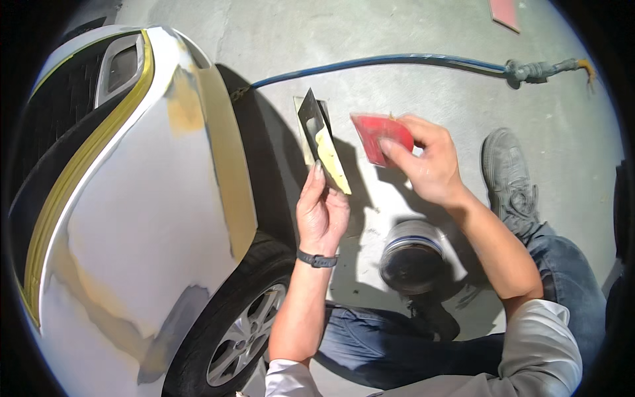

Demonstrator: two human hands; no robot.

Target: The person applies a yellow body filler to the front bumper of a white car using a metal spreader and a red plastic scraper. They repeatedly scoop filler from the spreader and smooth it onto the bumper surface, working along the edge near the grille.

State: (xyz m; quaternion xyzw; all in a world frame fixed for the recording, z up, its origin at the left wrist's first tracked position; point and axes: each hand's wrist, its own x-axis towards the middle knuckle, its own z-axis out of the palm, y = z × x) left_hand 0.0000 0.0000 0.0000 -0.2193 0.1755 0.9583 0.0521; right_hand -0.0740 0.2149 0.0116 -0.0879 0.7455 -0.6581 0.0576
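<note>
Left hand (322, 210) gripping filler board (322, 141) (putty-smeared), right hand (426, 162) pinching red spreader (376, 135)

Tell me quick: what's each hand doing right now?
Left hand: closed on a dark board smeared with yellowish filler.
Right hand: closed, pinching a red spreader.
</note>
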